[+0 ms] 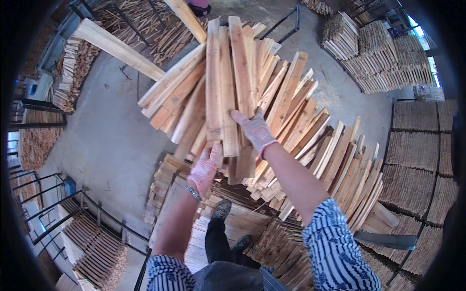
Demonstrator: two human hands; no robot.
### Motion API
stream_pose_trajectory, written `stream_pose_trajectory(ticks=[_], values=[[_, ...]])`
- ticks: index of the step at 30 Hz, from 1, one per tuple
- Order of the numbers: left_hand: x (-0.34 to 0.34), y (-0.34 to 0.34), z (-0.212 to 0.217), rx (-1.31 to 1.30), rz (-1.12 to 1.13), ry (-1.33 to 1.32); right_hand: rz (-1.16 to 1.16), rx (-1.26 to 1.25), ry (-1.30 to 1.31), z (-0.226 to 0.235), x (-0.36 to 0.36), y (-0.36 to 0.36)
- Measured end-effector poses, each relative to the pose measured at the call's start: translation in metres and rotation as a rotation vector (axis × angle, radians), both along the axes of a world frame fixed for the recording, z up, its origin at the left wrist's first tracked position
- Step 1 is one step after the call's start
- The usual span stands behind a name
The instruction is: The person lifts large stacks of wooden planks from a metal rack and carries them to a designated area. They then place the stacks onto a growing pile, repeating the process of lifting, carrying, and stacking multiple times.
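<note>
Sawn wooden boards (pixel 213 82), three long ones side by side, lie lengthwise on top of a fanned heap of boards (pixel 315 133), near ends toward the person.

Concrete floor (pixel 107 114), grey, with scattered scraps. Workshop-like room, timber stacked around its edges: a tall wall of bundled boards (pixel 412 150) at right, crisscrossed stacks (pixel 381 53) at upper right, a loose pile of strips (pixel 167 36) at upper left.

Black metal railings (pixel 102 213) stand at lower left. A long pale plank (pixel 121 48) slants in from upper left toward the heap. A curved grey strip (pixel 388 240) juts out at the heap's lower right. Boots (pixel 222 208) on planks below, close to the heap.

Hands gloved, apart. Right hand (pixel 255 132) clamped over the boards' lower part, thumb left, fingers right. Left hand (pixel 206 167) touches the near end of the leftmost board; how firmly it grips, cannot tell.
</note>
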State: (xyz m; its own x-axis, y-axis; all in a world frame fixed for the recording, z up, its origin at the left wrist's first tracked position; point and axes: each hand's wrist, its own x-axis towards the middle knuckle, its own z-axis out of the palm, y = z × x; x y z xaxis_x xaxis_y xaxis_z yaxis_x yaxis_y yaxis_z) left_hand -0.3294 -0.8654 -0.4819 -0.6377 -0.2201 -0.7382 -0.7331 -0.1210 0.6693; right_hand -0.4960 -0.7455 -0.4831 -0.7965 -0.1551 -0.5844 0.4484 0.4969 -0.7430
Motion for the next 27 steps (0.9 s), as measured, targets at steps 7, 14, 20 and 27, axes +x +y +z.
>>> stream_pose_trajectory(ticks=[7, 14, 20, 27], values=[[-0.061, -0.028, -0.005, 0.037, -0.34, 0.069, -0.025, 0.002, 0.037, -0.03, 0.007, 0.008], [-0.032, 0.034, -0.013, 0.19, 0.112, 0.103, 0.05, -0.125, -0.052, -0.004, 0.027, 0.059], [0.084, 0.087, 0.022, 0.385, -0.016, 0.24, 0.154, -0.318, -0.397, 0.079, 0.122, 0.154], [0.133, 0.111, 0.077, 0.392, 0.25, -0.044, 0.217, -0.17, -0.441, 0.088, 0.328, 0.207]])
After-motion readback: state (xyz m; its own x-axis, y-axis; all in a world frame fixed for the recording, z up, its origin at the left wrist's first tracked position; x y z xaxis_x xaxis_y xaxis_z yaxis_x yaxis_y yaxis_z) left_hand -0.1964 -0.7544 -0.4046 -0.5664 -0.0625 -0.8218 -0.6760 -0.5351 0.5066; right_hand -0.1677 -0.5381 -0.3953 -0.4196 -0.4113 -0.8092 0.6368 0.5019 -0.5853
